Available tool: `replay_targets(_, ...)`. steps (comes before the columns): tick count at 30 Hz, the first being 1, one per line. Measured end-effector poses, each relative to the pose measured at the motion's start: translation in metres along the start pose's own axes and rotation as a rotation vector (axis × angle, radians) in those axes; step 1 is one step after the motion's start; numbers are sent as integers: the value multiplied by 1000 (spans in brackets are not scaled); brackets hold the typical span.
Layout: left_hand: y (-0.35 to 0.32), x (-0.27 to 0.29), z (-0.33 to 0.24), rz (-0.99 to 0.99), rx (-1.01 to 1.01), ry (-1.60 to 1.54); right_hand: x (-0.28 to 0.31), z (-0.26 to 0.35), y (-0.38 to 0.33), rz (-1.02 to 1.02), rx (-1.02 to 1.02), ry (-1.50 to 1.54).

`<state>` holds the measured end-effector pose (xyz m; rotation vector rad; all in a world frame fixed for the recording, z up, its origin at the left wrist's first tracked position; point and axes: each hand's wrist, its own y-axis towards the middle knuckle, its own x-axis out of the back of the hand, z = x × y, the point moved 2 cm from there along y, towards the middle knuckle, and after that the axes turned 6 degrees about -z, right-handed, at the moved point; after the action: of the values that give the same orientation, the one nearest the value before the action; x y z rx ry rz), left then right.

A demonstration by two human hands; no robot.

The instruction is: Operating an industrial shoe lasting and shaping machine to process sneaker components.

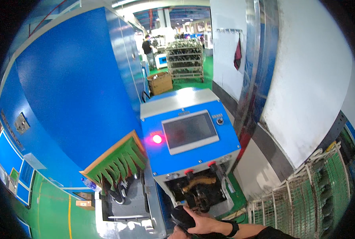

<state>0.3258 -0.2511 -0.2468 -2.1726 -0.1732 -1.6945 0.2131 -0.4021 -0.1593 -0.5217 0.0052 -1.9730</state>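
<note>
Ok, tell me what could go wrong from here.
Pinching: the right hand, gripping a dark item, is close to the front opening of the blue-topped machine; its fingers could be caught if the parts inside moved.

Snagging: the black wristband might catch on the machine's edge if that hand went further in.

Shifting: the dark shoe lies by the hanging green strips, which could nudge it if it moved beneath them.

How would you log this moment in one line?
right hand: gripping black item | left hand: at its lower edge | red lamp: lit | machine screen: dark
</note>
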Motion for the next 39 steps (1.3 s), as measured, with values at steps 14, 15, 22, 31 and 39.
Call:
replay_targets(14, -7, 59, -65, 81, -866, -649, 29, -135, -88, -338, -480, 858)
replay_targets(15, -13, 72, -68, 80, -865, -685, 30, -134, -95, -421, -406, 1051)
replay_targets(22, 16, 40, -17, -289, -186, -660, 63, -62, -51, -684, -102, 429)
replay_targets(31, 5, 0, 52, -36, -8, -703, 72, -27, 33, -533, -408, -479)
replay_targets(39, 9, -24, 68, 61, -3, -726, 58, -38, 88, -465, -591, -790)
